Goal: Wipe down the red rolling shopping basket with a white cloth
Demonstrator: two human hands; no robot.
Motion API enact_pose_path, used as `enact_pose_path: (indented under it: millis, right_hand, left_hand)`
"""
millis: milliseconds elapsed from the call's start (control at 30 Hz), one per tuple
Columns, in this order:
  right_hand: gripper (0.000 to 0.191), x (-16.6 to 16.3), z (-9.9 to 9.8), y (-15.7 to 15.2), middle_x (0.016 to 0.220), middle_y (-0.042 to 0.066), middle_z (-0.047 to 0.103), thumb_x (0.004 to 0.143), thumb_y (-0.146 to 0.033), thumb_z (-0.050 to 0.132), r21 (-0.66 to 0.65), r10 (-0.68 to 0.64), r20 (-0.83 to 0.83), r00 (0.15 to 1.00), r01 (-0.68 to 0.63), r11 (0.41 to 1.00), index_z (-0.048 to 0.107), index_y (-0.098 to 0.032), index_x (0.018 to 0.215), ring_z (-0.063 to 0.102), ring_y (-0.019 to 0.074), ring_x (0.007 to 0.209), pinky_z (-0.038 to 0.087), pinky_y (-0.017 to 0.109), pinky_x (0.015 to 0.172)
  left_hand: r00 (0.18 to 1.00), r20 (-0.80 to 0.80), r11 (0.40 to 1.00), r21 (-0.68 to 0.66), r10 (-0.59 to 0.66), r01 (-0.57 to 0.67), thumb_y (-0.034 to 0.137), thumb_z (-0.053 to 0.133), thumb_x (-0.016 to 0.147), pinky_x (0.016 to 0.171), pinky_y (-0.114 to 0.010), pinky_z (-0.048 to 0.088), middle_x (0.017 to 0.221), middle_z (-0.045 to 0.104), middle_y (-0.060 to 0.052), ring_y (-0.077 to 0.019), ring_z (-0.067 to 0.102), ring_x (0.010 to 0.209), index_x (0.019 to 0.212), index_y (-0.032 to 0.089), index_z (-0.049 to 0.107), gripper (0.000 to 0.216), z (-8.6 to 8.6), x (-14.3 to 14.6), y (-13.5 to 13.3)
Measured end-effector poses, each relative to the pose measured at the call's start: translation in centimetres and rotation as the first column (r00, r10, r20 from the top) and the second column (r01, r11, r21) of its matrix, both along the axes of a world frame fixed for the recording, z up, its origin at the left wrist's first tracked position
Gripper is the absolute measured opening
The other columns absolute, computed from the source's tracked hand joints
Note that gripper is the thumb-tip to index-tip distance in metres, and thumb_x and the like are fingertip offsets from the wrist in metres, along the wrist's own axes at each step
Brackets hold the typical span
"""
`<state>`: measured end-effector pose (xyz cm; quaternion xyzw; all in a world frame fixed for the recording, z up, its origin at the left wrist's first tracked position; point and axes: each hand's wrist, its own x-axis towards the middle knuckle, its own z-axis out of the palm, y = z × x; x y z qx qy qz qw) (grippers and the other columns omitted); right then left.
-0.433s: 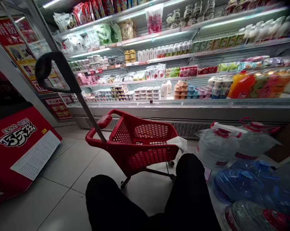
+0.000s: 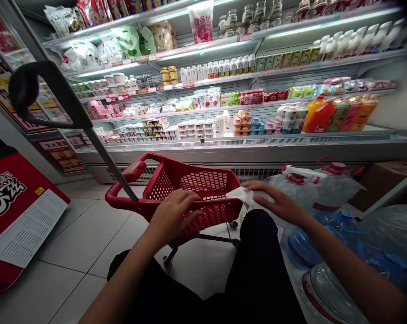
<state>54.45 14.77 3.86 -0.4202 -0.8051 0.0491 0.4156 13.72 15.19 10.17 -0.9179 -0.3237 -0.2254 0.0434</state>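
Note:
A red plastic shopping cart (image 2: 203, 216) with a perforated basket stands in front of my knees. My left hand (image 2: 173, 211) is over the basket's near rim, its fingers stretched forward and the thumb apart, holding nothing. A crumpled white tissue or cloth (image 2: 239, 193) hangs over the front corner of the rim. My right hand (image 2: 278, 202) reaches it from the right with fingers extended and apart. The fingertips are at the tissue's edge; I cannot make out whether they press on it. A grey pole with a black looped handle (image 2: 55, 96) rises at the cart's left end.
A refrigerated shelf unit (image 2: 196, 146) of dairy and drinks spans the back. Large water bottles (image 2: 305, 247) crowd the floor at right, near a cardboard box (image 2: 379, 180). A red display stand (image 2: 21, 216) is at left. A phone (image 2: 279, 231) shows beside my right knee.
Both my hands have come into view from below, the left to the near rim and the right to the tissue. The whole scene has shifted left in view.

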Motion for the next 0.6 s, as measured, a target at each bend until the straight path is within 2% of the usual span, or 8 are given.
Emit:
enact_pose_path:
  millis: [67,133,167,200,300,400,500,600]
  right_hand:
    - [0.055,0.2,-1.9,2.1,0.161,0.008,0.046,0.099,-0.056,0.057,-0.036,-0.085,0.142,0.986,0.091,0.995,0.05,-0.035,0.15,0.037,0.0332,0.151,0.029,0.059,0.124]
    - [0.077,0.2,-4.7,4.4,0.167,0.009,0.035,0.091,-0.064,0.064,-0.078,-0.157,0.285,0.945,0.186,0.979,0.041,-0.033,0.157,0.024,0.0371,0.156,0.018,0.066,0.125]
    - [0.083,0.1,-6.3,5.4,0.168,0.01,0.033,0.089,-0.066,0.067,-0.11,-0.155,0.324,0.933,0.2,0.974,0.038,-0.032,0.159,0.022,0.0377,0.157,0.019,0.067,0.125]
    - [0.081,-0.1,-7.8,6.2,0.167,0.011,0.036,0.089,-0.064,0.067,-0.129,-0.149,0.321,0.935,0.199,0.971,0.041,-0.03,0.158,0.024,0.037,0.156,0.023,0.065,0.124]
    - [0.064,-0.8,-11.0,7.1,0.161,0.011,0.045,0.093,-0.056,0.066,-0.12,-0.133,0.26,0.956,0.169,0.978,0.052,-0.027,0.149,0.028,0.0341,0.155,0.033,0.061,0.122]
    - [0.053,-1.7,-11.8,6.7,0.156,0.008,0.052,0.097,-0.051,0.062,-0.059,-0.15,0.252,0.956,0.17,0.984,0.055,-0.03,0.146,0.03,0.0313,0.155,0.03,0.062,0.123]
    - [0.052,-2.8,-11.6,6.2,0.153,0.007,0.056,0.102,-0.048,0.054,-0.028,-0.173,0.288,0.942,0.189,0.981,0.049,-0.029,0.15,0.033,0.0284,0.154,0.025,0.06,0.126]
    - [0.051,-4.0,-11.3,5.9,0.154,0.006,0.055,0.106,-0.046,0.046,-0.002,-0.184,0.311,0.932,0.195,0.981,0.045,-0.028,0.154,0.034,0.0265,0.153,0.026,0.057,0.127]
  left_hand:
    - [0.994,-0.053,0.992,0.09,0.097,-0.092,0.052,0.055,0.099,0.115,-0.052,0.043,0.137,0.066,-0.012,-0.0309,0.061,0.127,0.132,0.022,0.062,0.045,0.3,3.0,3.6]
    - [0.966,-0.17,0.979,0.091,0.195,-0.182,0.053,0.059,0.097,0.103,-0.05,0.048,0.121,0.074,-0.014,-0.0326,0.068,0.113,0.12,0.02,0.068,0.041,-1.4,3.6,5.6]
    - [0.943,-0.227,0.969,0.075,0.245,-0.234,0.051,0.056,0.099,0.093,-0.046,0.05,0.106,0.077,-0.012,-0.0308,0.072,0.099,0.11,0.02,0.07,0.036,-2.6,3.2,6.1]
    - [0.92,-0.263,0.957,0.082,0.29,-0.278,0.049,0.051,0.102,0.086,-0.043,0.05,0.094,0.077,-0.011,-0.0294,0.072,0.09,0.1,0.02,0.071,0.035,-3.8,2.6,6.4]
    - [0.903,-0.265,0.939,0.15,0.339,-0.309,0.05,0.043,0.104,0.077,-0.039,0.044,0.085,0.076,-0.008,-0.0274,0.071,0.081,0.088,0.021,0.068,0.042,-6.1,0.7,6.5]
    - [0.913,-0.209,0.928,0.205,0.352,-0.311,0.051,0.042,0.105,0.077,-0.039,0.04,0.085,0.076,-0.007,-0.0267,0.069,0.083,0.088,0.023,0.069,0.042,-6.5,-0.1,6.2]
    - [0.907,-0.167,0.908,0.238,0.387,-0.344,0.049,0.045,0.104,0.081,-0.041,0.039,0.088,0.076,-0.007,-0.0275,0.068,0.087,0.092,0.024,0.07,0.038,-6.3,-0.4,5.9]
    - [0.895,-0.136,0.89,0.245,0.425,-0.385,0.046,0.048,0.103,0.087,-0.044,0.038,0.096,0.076,-0.007,-0.0283,0.066,0.093,0.097,0.026,0.072,0.031,-6.5,-0.6,5.4]
